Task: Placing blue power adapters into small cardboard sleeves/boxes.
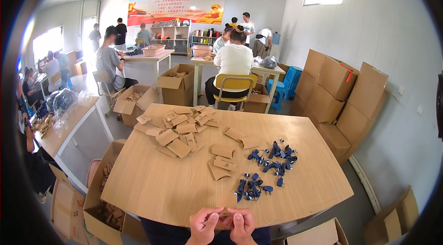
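A light wooden table (pixel 152 176) with brown card sleeves (pixel 179 148) and dark blue cords (pixel 252 190).
The sleeves lie in an overlapping heap at the table's far left, many of them flattish and at odd angles; a few loose ones (pixel 224 150) are scattered near the middle. To the right of these, the cords sit bundled in two close clusters, one nearer the front edge. Their ends look like plugs, though they are too small to be sure.

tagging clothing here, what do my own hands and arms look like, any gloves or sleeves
The left hand and right hand wear no gloves; no ring, watch or marking can be made out. The picture's lower edge cuts off the forearms, so no sleeves show.
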The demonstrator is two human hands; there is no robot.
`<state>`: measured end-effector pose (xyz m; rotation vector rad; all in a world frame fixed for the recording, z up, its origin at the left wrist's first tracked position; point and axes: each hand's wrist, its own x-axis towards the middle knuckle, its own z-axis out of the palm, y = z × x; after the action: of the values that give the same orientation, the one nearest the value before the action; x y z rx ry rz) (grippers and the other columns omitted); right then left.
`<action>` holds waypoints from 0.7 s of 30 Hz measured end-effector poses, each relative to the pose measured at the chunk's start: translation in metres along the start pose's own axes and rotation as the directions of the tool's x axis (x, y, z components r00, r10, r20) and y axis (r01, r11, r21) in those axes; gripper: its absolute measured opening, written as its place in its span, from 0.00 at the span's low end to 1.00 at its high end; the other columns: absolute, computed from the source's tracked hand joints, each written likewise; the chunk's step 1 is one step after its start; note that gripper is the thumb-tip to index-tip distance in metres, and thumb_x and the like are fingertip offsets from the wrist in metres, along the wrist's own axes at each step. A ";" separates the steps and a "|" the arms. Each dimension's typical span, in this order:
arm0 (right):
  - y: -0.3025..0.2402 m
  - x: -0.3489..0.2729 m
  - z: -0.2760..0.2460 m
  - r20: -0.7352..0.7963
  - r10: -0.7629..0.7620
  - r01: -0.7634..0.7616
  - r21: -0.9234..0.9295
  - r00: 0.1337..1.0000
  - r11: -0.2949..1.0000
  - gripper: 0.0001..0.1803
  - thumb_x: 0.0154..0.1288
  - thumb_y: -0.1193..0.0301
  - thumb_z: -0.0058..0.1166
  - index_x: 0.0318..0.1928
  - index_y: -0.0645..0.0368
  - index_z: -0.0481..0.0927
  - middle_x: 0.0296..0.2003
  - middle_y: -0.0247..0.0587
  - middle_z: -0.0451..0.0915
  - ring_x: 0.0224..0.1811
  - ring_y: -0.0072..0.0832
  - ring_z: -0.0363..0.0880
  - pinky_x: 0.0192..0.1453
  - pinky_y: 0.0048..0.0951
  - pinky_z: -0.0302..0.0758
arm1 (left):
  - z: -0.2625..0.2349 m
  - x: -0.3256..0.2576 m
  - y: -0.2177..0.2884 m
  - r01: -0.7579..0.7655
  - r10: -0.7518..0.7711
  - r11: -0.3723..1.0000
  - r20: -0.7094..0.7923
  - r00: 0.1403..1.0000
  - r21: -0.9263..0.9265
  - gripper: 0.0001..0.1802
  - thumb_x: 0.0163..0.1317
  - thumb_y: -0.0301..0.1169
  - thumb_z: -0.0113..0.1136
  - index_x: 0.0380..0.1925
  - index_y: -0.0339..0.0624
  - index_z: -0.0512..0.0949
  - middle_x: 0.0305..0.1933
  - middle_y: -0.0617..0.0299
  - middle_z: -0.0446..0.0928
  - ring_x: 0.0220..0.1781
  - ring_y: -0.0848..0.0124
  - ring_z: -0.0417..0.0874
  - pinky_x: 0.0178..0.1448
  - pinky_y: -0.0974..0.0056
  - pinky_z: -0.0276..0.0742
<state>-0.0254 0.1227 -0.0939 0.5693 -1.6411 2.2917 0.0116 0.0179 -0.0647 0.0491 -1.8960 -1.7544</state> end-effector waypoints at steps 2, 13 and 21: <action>0.000 -0.001 0.000 0.007 -0.008 0.008 -0.005 1.000 1.000 0.14 0.77 0.64 0.44 0.47 0.63 0.77 0.32 0.41 0.84 0.23 0.16 0.73 0.26 0.18 0.68 | 0.001 -0.001 0.000 -0.008 0.008 1.000 -0.012 1.000 -0.020 0.15 0.69 0.36 0.56 0.39 0.33 0.82 0.35 0.52 0.82 0.38 0.65 0.82 0.44 0.65 0.75; 0.000 -0.004 0.002 -0.019 -0.041 0.040 -0.066 0.999 0.997 0.14 0.77 0.63 0.45 0.45 0.62 0.77 0.23 0.33 0.78 0.21 0.15 0.70 0.25 0.18 0.66 | 0.001 -0.006 -0.006 -0.072 0.074 0.997 -0.046 0.996 0.037 0.15 0.69 0.36 0.58 0.39 0.33 0.82 0.34 0.53 0.82 0.34 0.68 0.81 0.38 0.67 0.74; 0.000 -0.002 0.003 -0.033 -0.052 0.049 -0.088 0.998 0.995 0.15 0.77 0.64 0.45 0.43 0.63 0.78 0.23 0.33 0.77 0.21 0.14 0.70 0.25 0.18 0.67 | 0.001 -0.004 -0.004 -0.087 0.090 0.995 -0.056 0.994 0.052 0.15 0.68 0.36 0.58 0.38 0.33 0.82 0.33 0.53 0.82 0.33 0.69 0.81 0.37 0.67 0.74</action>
<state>-0.0234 0.1202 -0.0935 0.5404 -1.6814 2.1699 0.0133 0.0202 -0.0702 0.0333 -1.8709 -1.6299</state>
